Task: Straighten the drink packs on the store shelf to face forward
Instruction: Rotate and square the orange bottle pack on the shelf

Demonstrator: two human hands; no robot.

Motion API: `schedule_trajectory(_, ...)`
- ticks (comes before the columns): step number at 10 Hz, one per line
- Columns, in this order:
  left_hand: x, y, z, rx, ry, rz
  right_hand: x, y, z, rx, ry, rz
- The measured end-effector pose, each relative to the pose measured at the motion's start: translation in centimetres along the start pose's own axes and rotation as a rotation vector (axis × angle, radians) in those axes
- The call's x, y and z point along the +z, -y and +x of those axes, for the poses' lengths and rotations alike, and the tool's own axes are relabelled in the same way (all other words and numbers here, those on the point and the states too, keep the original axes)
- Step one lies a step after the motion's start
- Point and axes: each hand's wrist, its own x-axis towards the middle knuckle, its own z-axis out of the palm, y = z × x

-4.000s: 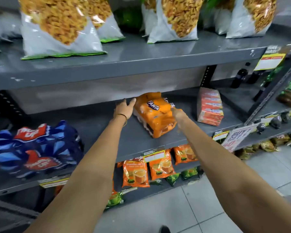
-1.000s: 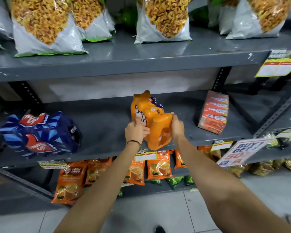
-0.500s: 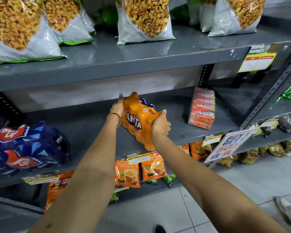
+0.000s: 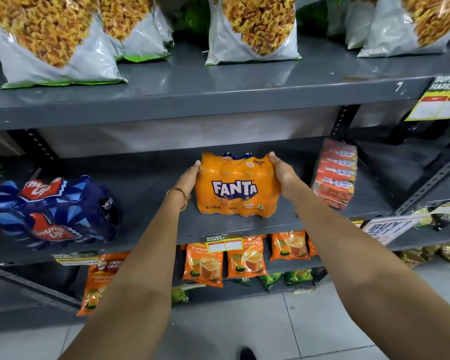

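Note:
An orange Fanta pack [image 4: 235, 185] stands upright on the middle grey shelf [image 4: 151, 188], its logo facing me squarely. My left hand [image 4: 189, 179] presses flat on its left side and my right hand [image 4: 282, 172] clasps its right side and top corner. A dark blue Thums Up pack [image 4: 53, 211] lies at the shelf's left, turned at an angle. A red-orange carton pack [image 4: 334, 174] stands at the right, tilted and angled away.
Large snack bags [image 4: 252, 27] line the upper shelf. Orange tea pouches [image 4: 246, 261] hang along the lower shelf. A price tag [image 4: 224, 244] is clipped to the shelf edge below the Fanta pack, and a promo sign [image 4: 390, 227] juts out at right.
The Fanta pack, earlier lying skewed then lifted and turned in both hands, now stands on the shelf with its front label facing forward. Both hands moved to its sides.

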Motion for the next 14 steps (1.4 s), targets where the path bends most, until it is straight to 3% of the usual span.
schedule_trajectory(1, 0.9, 1.1, -0.7, -0.073, 0.064, -0.221, 0.0, -0.1, 0.0, -0.007, 0.009, -0.006)
schedule_trajectory(4, 0.0, 3.6, -1.8, -0.061, -0.011, -0.086, -0.4, -0.8, -0.4, -0.01, 0.038, -0.057)
schedule_trajectory(14, 1.1, 4.2, -4.6, -0.096, -0.08, -0.153, -0.4, -1.0, -1.9, -0.06, -0.016, -0.084)
